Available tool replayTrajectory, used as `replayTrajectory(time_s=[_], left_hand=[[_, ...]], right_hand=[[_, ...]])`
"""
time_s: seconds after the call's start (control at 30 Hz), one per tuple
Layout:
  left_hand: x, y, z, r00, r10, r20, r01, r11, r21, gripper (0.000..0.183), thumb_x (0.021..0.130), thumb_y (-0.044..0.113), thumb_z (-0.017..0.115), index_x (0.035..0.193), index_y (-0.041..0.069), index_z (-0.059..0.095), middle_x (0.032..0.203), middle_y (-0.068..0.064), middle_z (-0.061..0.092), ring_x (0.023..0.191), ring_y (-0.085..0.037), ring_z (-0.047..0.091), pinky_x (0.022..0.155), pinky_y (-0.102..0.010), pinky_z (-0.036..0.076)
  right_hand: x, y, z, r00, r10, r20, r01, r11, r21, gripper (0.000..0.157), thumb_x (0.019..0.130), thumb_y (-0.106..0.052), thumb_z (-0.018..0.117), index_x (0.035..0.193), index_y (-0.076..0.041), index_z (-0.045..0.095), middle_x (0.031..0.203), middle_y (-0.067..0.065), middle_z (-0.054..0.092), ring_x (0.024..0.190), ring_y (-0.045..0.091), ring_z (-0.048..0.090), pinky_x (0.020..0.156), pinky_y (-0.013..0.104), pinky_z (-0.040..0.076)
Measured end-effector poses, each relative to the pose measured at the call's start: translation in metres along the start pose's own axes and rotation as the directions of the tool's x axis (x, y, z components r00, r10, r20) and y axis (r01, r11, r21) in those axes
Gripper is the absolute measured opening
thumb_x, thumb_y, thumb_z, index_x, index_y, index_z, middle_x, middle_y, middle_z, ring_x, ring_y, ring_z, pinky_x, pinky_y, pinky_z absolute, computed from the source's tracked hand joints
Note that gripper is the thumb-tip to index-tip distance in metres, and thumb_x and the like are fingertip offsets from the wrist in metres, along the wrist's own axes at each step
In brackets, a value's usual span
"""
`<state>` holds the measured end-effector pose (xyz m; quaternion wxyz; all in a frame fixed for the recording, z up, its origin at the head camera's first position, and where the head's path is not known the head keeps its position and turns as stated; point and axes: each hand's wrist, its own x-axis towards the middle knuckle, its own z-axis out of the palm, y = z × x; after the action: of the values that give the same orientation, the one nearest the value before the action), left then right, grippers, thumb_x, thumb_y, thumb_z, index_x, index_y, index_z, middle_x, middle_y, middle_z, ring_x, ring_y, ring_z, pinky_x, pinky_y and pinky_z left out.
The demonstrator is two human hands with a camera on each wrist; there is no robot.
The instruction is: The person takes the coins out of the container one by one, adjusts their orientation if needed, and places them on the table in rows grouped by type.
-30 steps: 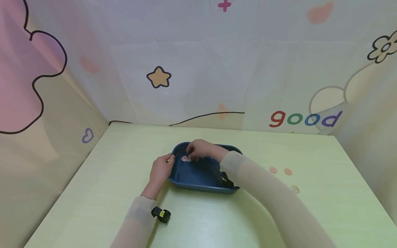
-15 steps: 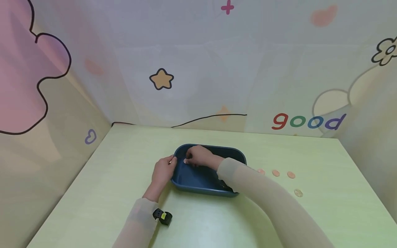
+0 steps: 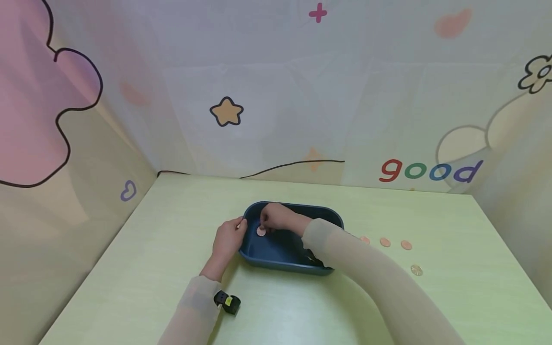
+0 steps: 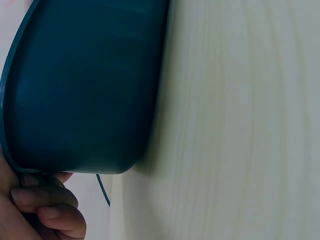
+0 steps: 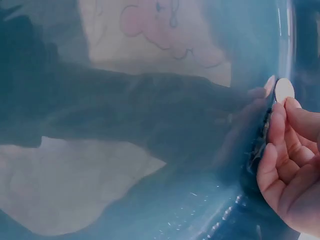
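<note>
A dark blue rectangular tray (image 3: 284, 267) stands on the table, its left end gripped by my left hand (image 3: 227, 237). The left wrist view shows the curled fingers of that hand (image 4: 50, 210) against the outer end of the tray (image 4: 90, 90). My right hand (image 3: 278, 218) reaches inside the tray near its left end, pinching a round copper-coloured coin (image 3: 261, 231) between thumb and fingertips. In the right wrist view this coin (image 5: 284, 90) looks pale and stands on edge, close over the glossy tray floor. The right forearm covers the tray's front right corner.
Right of the tray, copper-coloured coins (image 3: 385, 242) lie in a row on the pale table (image 3: 129, 268), one partly behind the right sleeve. A gold-coloured coin (image 3: 416, 270) lies nearer the front. A printed cloth backdrop (image 3: 284, 105) closes off the back and sides.
Two coins showed at the right fingertips in the tray a second ago; now one shows, pinched, moved slightly nearer with its face turned up. The left hand keeps its grip. The view shifted slightly.
</note>
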<state>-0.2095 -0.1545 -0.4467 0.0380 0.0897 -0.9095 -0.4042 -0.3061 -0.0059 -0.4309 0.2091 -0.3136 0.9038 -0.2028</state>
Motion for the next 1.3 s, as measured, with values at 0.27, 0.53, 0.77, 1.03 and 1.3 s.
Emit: replayTrajectory(time_s=[0.27,0.53,0.77,1.03,1.3], left_hand=[[-0.001,-0.003,0.002,1.000,0.005,-0.009,-0.004,1.000,0.008,0.041,0.106,0.023,0.049,0.136,-0.001,0.064,0.135,-0.023,0.065,0.120,-0.036,0.067,0.096,-0.050,0.054],[0.000,-0.003,0.001,1.000,0.014,-0.021,-0.014,1.000,0.007,0.041,0.105,0.023,0.050,0.135,-0.002,0.064,0.132,-0.024,0.067,0.107,-0.034,0.069,0.090,-0.048,0.055],[0.000,0.000,0.001,1.000,0.002,-0.025,-0.002,1.000,0.012,0.041,0.105,0.023,0.049,0.135,0.000,0.065,0.135,-0.023,0.065,0.125,-0.038,0.064,0.102,-0.052,0.052],[0.000,0.001,0.000,1.000,-0.013,-0.018,0.013,1.000,0.023,0.041,0.106,0.023,0.049,0.136,-0.002,0.063,0.136,-0.024,0.064,0.130,-0.039,0.061,0.106,-0.053,0.050],[0.000,0.000,0.001,1.000,-0.004,-0.012,0.004,1.000,0.020,0.042,0.106,0.022,0.048,0.136,-0.002,0.063,0.136,-0.023,0.064,0.128,-0.039,0.063,0.103,-0.053,0.052]], right_hand=[[0.002,0.006,-0.006,0.995,-0.073,0.062,0.074,0.997,-0.009,0.021,0.099,-0.007,0.062,0.080,-0.007,0.072,0.078,0.006,0.073,0.069,0.013,0.067,0.069,0.024,0.053],[-0.019,-0.003,-0.031,0.993,-0.111,0.032,0.111,0.994,-0.010,0.019,0.101,-0.011,0.061,0.087,-0.003,0.070,0.083,0.008,0.072,0.070,0.010,0.058,0.066,0.019,0.042],[-0.037,-0.003,-0.055,0.986,-0.160,0.036,0.159,0.987,0.022,0.016,0.102,-0.013,0.062,0.091,-0.003,0.067,0.081,0.006,0.068,0.070,0.012,0.062,0.070,0.020,0.048],[-0.068,-0.001,-0.074,0.986,-0.162,-0.029,0.164,0.981,0.102,0.014,0.102,-0.011,0.060,0.094,-0.001,0.065,0.083,0.008,0.066,0.083,0.039,0.066,0.068,0.022,0.046],[-0.104,0.014,-0.081,0.987,-0.126,-0.098,0.139,0.980,0.141,0.012,0.102,-0.009,0.059,0.094,-0.002,0.066,0.085,0.010,0.066,0.071,0.021,0.058,0.068,0.026,0.045]])
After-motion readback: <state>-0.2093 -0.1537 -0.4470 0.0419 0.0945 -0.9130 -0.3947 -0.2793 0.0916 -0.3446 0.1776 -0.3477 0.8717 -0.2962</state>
